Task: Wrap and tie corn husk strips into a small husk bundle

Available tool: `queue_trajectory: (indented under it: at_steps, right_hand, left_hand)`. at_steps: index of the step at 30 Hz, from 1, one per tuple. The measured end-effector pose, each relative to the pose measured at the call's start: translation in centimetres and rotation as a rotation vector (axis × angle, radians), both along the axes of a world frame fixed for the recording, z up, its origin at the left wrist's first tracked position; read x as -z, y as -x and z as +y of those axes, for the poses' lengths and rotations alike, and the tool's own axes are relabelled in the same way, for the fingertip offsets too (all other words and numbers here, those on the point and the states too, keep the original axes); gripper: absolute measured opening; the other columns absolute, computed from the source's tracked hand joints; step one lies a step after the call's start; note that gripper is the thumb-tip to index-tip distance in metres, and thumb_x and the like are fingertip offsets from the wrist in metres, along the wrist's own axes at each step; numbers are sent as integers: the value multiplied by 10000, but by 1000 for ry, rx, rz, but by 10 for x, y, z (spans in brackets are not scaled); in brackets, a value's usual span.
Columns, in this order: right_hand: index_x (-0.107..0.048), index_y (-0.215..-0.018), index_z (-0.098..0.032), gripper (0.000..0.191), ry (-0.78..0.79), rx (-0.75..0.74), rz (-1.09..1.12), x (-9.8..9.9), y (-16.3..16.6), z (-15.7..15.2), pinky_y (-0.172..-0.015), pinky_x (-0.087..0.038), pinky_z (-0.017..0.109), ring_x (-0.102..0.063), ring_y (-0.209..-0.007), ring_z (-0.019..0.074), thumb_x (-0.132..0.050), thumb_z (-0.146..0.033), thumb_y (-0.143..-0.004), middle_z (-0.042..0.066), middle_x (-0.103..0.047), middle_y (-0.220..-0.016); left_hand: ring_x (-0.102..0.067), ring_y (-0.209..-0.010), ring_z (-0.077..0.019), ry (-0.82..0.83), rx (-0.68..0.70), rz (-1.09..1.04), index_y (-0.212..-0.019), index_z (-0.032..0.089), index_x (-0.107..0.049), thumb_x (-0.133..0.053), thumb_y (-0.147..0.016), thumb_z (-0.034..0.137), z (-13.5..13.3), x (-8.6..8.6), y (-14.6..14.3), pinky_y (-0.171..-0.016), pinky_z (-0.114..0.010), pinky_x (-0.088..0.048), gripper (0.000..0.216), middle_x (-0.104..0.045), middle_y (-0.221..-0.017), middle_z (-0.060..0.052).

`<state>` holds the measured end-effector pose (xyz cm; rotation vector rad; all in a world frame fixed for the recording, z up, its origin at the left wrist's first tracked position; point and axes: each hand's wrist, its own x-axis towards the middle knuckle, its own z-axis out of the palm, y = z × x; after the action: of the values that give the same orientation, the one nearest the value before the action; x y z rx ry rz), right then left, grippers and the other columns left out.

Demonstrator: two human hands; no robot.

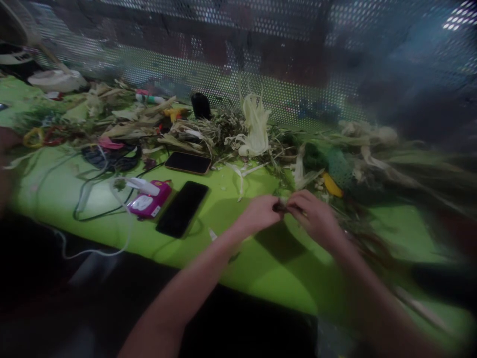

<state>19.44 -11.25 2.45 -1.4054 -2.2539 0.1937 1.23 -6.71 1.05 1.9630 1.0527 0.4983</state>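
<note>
My left hand (pixel 259 214) and my right hand (pixel 316 219) meet above the green table (pixel 261 268), fingers pinched together on a small dark piece (pixel 280 207) between them. What the piece is I cannot make out; the picture is blurred. Just beyond my hands lies a heap of dried husks and leaves (pixel 257 132).
Two black phones (pixel 182 209) (pixel 188 162) lie left of my hands, beside a pink and white device (pixel 149 199) with white and black cables (pixel 93 199). A yellow piece (pixel 331 185) and green mesh (pixel 335 164) sit at the right. A perforated screen (pixel 238 59) backs the table.
</note>
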Motion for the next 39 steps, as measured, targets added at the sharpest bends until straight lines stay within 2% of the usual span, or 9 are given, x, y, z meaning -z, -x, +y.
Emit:
queue_trajectory:
  at_steps: [5, 7, 11, 15, 21, 25, 30, 36, 39]
  right_hand:
    - [-619, -859, -217, 112, 11, 14, -27, 4, 4, -1, -649, -429, 301, -590, -766, 192, -534, -204, -931, 58, -623, -884]
    - [-616, -858, -216, 116, -6, 42, -7, 4, 4, -1, -643, -422, 299, -584, -767, 193, -529, -210, -934, 60, -616, -879]
    - [-612, -840, -208, 113, -21, 101, 66, 4, -2, 3, -657, -419, 301, -574, -772, 197, -540, -216, -926, 55, -606, -851]
    - [-625, -841, -207, 77, 36, 120, 177, 7, -6, 8, -661, -414, 294, -567, -771, 189, -578, -220, -901, 42, -615, -850]
    - [-626, -824, -204, 71, 114, 153, 301, 13, -9, 11, -659, -399, 275, -551, -750, 174, -613, -239, -885, 18, -601, -806]
    - [-625, -818, -205, 67, 106, 145, 274, 12, -9, 10, -661, -395, 277, -553, -752, 174, -617, -227, -880, 17, -601, -806]
    - [-617, -817, -205, 90, 40, 109, 195, 7, -4, 6, -702, -422, 294, -569, -802, 187, -578, -206, -898, 35, -602, -839]
    - [-647, -865, -204, 72, 88, 252, 316, 9, -3, 6, -638, -445, 295, -588, -720, 182, -635, -276, -863, 35, -648, -824]
    - [-655, -816, -206, 85, 75, 234, 309, 11, -5, 8, -635, -437, 299, -584, -717, 186, -630, -277, -855, 34, -644, -790]
  left_hand:
    - [-526, -631, -166, -33, -5, 49, -652, 174, -568, -536, -729, 186, -2, -2, 0, -611, -290, -380, 84, -599, -681, -50]
    - [-554, -680, -170, 11, -23, -11, -764, 169, -596, -549, -732, 180, -1, -1, 0, -640, -289, -405, 58, -627, -740, -50]
    - [-609, -853, -176, 156, -60, -254, -1022, 150, -568, -578, -761, 183, 2, 2, 0, -771, -312, -470, 264, -673, -950, -76]
    - [-613, -900, -168, 243, -77, -314, -965, 140, -580, -522, -823, 163, 6, 4, 0, -838, -337, -480, 156, -670, -972, -89]
    - [-608, -864, -161, 197, -83, -375, -925, 145, -612, -600, -829, 226, 9, 8, 1, -815, -330, -482, 126, -671, -936, -68]
    - [-619, -862, -156, 185, -80, -412, -918, 153, -632, -645, -811, 238, 10, 12, 0, -818, -324, -489, 137, -683, -927, -55]
    - [-635, -864, -159, 120, -111, -337, -897, 162, -650, -651, -796, 195, 8, 11, -1, -812, -322, -499, 106, -706, -935, -56]
    - [-640, -814, -151, 109, -142, -329, -871, 162, -655, -619, -809, 169, 6, 9, -1, -761, -305, -505, 71, -711, -895, -54]
    - [-639, -793, -146, 122, -150, -330, -875, 162, -657, -623, -807, 179, 6, 8, -2, -742, -295, -505, 78, -710, -882, -52]
